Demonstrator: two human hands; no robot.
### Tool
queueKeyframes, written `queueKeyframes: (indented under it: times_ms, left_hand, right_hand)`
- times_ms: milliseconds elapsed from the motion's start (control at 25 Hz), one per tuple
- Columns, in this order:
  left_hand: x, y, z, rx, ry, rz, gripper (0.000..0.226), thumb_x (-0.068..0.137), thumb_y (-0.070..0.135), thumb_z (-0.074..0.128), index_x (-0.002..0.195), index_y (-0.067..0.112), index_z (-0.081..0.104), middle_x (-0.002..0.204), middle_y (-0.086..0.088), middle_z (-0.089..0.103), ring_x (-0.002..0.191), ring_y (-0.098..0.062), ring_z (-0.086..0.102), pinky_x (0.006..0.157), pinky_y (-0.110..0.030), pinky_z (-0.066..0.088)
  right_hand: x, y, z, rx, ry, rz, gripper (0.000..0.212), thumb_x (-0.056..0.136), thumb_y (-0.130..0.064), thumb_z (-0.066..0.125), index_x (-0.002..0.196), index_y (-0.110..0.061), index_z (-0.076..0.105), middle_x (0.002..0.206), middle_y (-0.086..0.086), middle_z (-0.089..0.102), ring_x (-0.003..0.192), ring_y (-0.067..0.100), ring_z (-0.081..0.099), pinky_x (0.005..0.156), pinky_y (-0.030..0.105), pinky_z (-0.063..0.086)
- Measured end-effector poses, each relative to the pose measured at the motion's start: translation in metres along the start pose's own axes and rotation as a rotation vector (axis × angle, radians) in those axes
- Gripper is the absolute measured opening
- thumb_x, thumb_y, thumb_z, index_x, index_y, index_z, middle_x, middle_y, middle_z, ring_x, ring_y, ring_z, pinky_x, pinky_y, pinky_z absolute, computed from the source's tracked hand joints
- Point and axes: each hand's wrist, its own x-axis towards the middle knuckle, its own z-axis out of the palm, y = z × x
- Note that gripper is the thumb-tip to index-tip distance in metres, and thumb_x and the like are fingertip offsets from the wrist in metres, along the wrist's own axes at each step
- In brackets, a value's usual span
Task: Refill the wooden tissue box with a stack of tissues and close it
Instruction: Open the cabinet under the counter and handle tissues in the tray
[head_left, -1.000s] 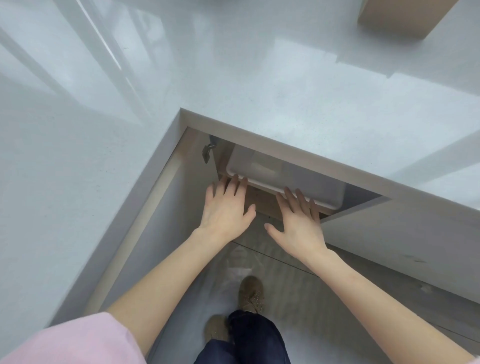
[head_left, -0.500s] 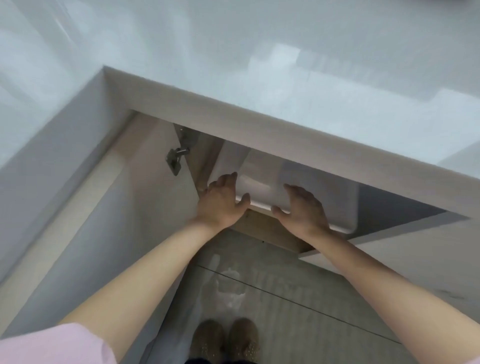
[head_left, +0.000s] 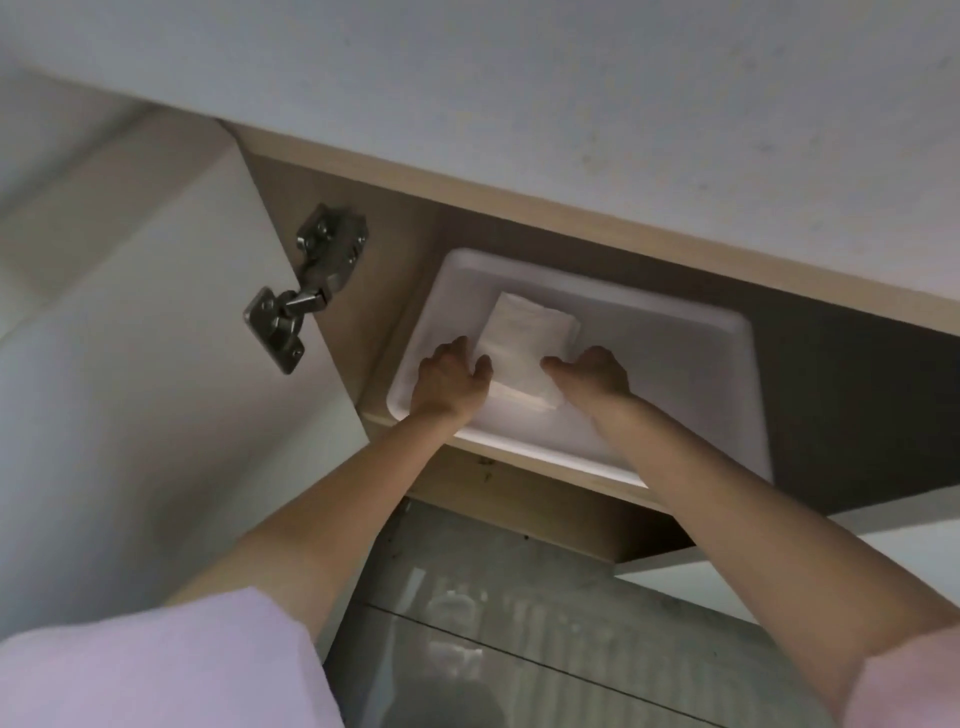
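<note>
Tissue stack (head_left: 524, 348) lies in bin (head_left: 670, 374) inside cabinet (head_left: 395, 239).

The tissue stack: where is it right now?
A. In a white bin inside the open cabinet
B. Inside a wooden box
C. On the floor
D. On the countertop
A: the tissue stack lies in the white bin on the cabinet shelf, with the left hand and the right hand at either side of it.
</note>
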Motion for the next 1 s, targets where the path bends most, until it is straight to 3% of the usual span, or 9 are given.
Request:
queueKeyframes:
  times_ms: [160,400,520,720,840,1000]
  left_hand:
    - [-0.005,0.009,0.011,-0.015,0.043,0.082,0.039,0.096,0.023,0.038,0.130,0.004,0.046,0.133,-0.018,0.049,0.118,-0.033,0.049,0.100,-0.034,0.037]
    - [-0.007,0.016,0.008,-0.181,-0.003,-0.004,0.041,0.095,0.022,0.043,0.133,0.008,0.043,0.135,-0.014,0.050,0.121,-0.027,0.049,0.096,-0.028,0.038]
    - [-0.013,0.023,0.002,-0.267,-0.100,-0.072,0.044,0.094,0.021,0.043,0.137,0.011,0.039,0.141,-0.009,0.045,0.127,-0.025,0.045,0.096,-0.026,0.037]
    - [-0.024,0.027,-0.003,-0.414,-0.166,-0.181,0.047,0.094,0.021,0.045,0.138,0.010,0.037,0.144,-0.008,0.042,0.129,-0.025,0.043,0.098,-0.026,0.036]
    - [-0.044,0.027,-0.011,-0.521,-0.179,-0.198,0.040,0.093,0.022,0.047,0.131,0.009,0.046,0.134,-0.010,0.052,0.118,-0.026,0.050,0.088,-0.027,0.039]
    - [-0.092,0.023,-0.041,-0.786,-0.235,-0.339,0.039,0.091,0.034,0.051,0.124,0.015,0.048,0.124,-0.005,0.054,0.104,-0.018,0.050,0.080,-0.022,0.040]
  right_hand:
    - [0.012,-0.002,0.011,0.144,0.022,0.052,0.042,0.090,-0.021,0.053,0.123,0.004,0.050,0.128,0.022,0.056,0.116,0.037,0.054,0.077,0.034,0.044]
    - [0.020,-0.002,0.024,0.317,-0.015,0.119,0.055,0.082,-0.019,0.060,0.130,-0.001,0.040,0.134,0.020,0.048,0.119,0.034,0.050,0.080,0.035,0.045]
    - [0.019,0.007,0.020,0.330,0.019,0.172,0.059,0.084,-0.020,0.059,0.134,-0.001,0.033,0.137,0.020,0.042,0.123,0.034,0.046,0.095,0.039,0.044]
    - [0.007,0.002,0.020,0.486,-0.071,0.140,0.052,0.082,-0.016,0.056,0.130,-0.002,0.042,0.129,0.019,0.054,0.116,0.035,0.053,0.077,0.033,0.043]
    - [-0.019,0.001,0.012,0.507,-0.057,0.142,0.053,0.081,-0.020,0.056,0.130,-0.004,0.041,0.128,0.016,0.053,0.113,0.032,0.054,0.090,0.038,0.048]
    - [-0.086,0.000,-0.011,0.647,-0.145,0.151,0.028,0.087,-0.010,0.052,0.114,-0.004,0.048,0.104,0.013,0.055,0.095,0.027,0.054,0.075,0.034,0.044]
